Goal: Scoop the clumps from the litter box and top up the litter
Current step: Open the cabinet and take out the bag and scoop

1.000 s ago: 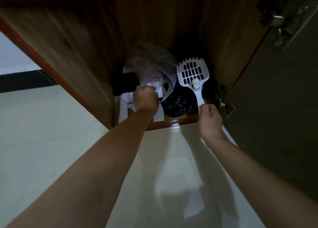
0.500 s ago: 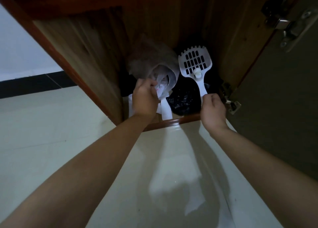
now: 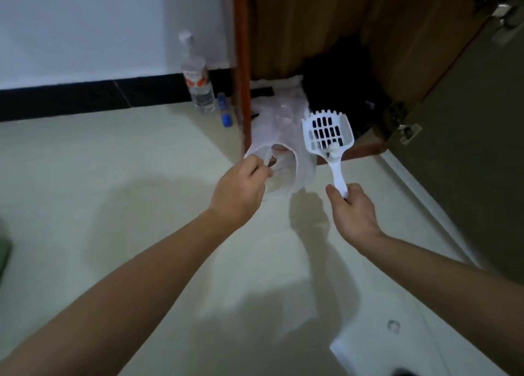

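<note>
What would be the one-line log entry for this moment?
stage: tools in hand | left hand: holds white plastic bag | right hand: holds white litter scoop by handle | cabinet: open | litter box: not in view

A white scoop (image 3: 327,133) with dark slots, a see-through whitish plastic bag (image 3: 280,131), a clear bottle (image 3: 198,78) with a red-and-white label, a blue tube (image 3: 224,109), reddish-brown wooden cupboard (image 3: 312,21), pale cream floor (image 3: 113,163), black skirting (image 3: 85,97).

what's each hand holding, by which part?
Left hand pinches the plastic bag by a handle loop; right hand grips the litter scoop at its handle end.
</note>
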Tool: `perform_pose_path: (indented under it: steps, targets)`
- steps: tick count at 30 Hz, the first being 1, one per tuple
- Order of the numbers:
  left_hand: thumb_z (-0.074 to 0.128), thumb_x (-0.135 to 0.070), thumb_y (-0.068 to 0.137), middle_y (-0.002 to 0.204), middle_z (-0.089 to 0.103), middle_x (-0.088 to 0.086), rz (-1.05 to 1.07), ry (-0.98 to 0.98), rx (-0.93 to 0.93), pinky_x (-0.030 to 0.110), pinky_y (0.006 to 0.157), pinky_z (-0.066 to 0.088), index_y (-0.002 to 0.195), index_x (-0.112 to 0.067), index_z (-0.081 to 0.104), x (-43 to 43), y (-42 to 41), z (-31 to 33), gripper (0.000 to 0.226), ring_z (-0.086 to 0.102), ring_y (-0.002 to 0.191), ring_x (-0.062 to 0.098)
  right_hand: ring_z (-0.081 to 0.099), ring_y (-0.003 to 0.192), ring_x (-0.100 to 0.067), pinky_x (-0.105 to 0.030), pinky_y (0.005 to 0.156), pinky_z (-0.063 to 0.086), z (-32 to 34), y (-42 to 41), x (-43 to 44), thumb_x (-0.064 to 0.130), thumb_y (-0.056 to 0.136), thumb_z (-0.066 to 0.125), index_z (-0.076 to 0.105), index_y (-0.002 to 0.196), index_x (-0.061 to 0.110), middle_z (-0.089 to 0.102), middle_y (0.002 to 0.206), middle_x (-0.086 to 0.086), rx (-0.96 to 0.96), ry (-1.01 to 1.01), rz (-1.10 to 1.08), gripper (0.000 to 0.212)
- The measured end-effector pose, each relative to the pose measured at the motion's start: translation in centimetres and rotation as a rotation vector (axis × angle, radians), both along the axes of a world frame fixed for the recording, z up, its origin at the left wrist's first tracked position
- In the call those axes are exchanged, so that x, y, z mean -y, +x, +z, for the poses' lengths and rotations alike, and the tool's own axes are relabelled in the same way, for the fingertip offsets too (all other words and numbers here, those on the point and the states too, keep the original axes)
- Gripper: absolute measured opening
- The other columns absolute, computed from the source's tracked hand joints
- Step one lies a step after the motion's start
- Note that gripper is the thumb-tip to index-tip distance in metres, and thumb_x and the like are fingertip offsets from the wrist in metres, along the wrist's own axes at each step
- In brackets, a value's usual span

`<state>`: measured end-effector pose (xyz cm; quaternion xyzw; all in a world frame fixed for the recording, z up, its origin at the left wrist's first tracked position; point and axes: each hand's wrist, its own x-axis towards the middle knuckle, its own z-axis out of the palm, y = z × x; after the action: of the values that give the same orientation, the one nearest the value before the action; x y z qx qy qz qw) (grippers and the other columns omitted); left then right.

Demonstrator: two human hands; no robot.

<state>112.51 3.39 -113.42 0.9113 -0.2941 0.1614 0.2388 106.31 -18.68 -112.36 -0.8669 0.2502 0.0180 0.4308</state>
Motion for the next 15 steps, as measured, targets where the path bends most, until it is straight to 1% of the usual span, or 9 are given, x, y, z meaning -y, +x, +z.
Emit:
perform_pose_path:
  steps: [2,4,5,7,9,11,13,15]
  targets:
    - [0.052,-0.001,0.079,0.092,0.060,0.015,0.003,0.032,0.008,0.037,0.054,0.052,0.096,-0.002,0.069,-3.0,-2.0,0.5,0.024,0.060,0.072,0.032,0.057,0.079,-0.023,-0.036,0.072,0.044,0.1,-2.2,-2.4,0.044,0.098,0.047,0.053,0.095,0.011,0.056,0.081,0.000,-0.022,-0.020,0.036,0.034]
    - [0.047,-0.005,0.080,0.090,0.059,0.016,0.055,0.051,-0.009,0.037,0.049,0.050,0.094,0.000,0.068,-6.7,-3.9,1.4,0.026,0.058,0.069,0.032,0.058,0.082,-0.025,-0.038,0.075,0.046,0.4,-4.1,-5.7,0.045,0.099,0.044,0.054,0.096,0.012,0.058,0.084,-0.002,-0.061,-0.012,0.084,0.035]
    - [0.048,-0.005,0.080,0.089,0.059,0.016,0.091,0.055,-0.013,0.037,0.048,0.049,0.094,0.000,0.068,-8.8,-4.8,1.9,0.024,0.057,0.068,0.032,0.059,0.084,-0.026,-0.039,0.078,0.047,0.6,-5.0,-7.5,0.046,0.099,0.043,0.055,0.097,0.012,0.059,0.086,-0.004,-0.088,-0.002,0.116,0.036]
    - [0.056,0.003,0.077,0.089,0.058,0.014,0.149,0.064,-0.020,0.037,0.049,0.049,0.092,-0.002,0.068,-12.7,-6.6,2.6,0.019,0.057,0.071,0.031,0.058,0.085,-0.028,-0.040,0.081,0.047,0.8,-6.7,-11.3,0.047,0.100,0.038,0.055,0.095,0.012,0.059,0.088,-0.007,-0.137,0.028,0.200,0.040]
    - [0.062,0.008,0.073,0.090,0.058,0.013,0.232,0.091,-0.038,0.035,0.049,0.049,0.091,-0.003,0.067,-16.8,-9.3,2.8,0.022,0.059,0.074,0.030,0.058,0.086,-0.028,-0.038,0.080,0.046,0.9,-8.1,-15.6,0.048,0.101,0.035,0.054,0.095,0.011,0.058,0.089,-0.008,-0.181,0.039,0.328,0.042]
    - [0.066,0.011,0.070,0.089,0.059,0.012,0.312,0.108,-0.075,0.032,0.046,0.046,0.090,-0.003,0.067,-20.6,-12.6,3.0,0.025,0.059,0.073,0.030,0.059,0.091,-0.029,-0.037,0.081,0.045,0.7,-9.1,-19.6,0.049,0.101,0.035,0.054,0.099,0.010,0.060,0.094,-0.009,-0.209,0.004,0.470,0.043]
    - [0.067,0.011,0.069,0.088,0.059,0.013,0.399,0.122,-0.091,0.031,0.045,0.044,0.089,-0.003,0.068,-24.4,-16.4,2.6,0.025,0.058,0.070,0.031,0.058,0.093,-0.030,-0.036,0.080,0.045,0.3,-9.7,-23.5,0.050,0.101,0.035,0.054,0.102,0.010,0.061,0.097,-0.009,-0.227,-0.070,0.638,0.044]
    - [0.066,0.010,0.071,0.088,0.059,0.013,0.526,0.116,-0.105,0.033,0.045,0.046,0.090,-0.004,0.068,-27.6,-20.2,1.6,0.024,0.057,0.068,0.031,0.058,0.092,-0.031,-0.035,0.076,0.042,-0.1,-10.1,-27.0,0.050,0.101,0.035,0.051,0.100,0.010,0.059,0.094,-0.008,-0.224,-0.147,0.789,0.043]
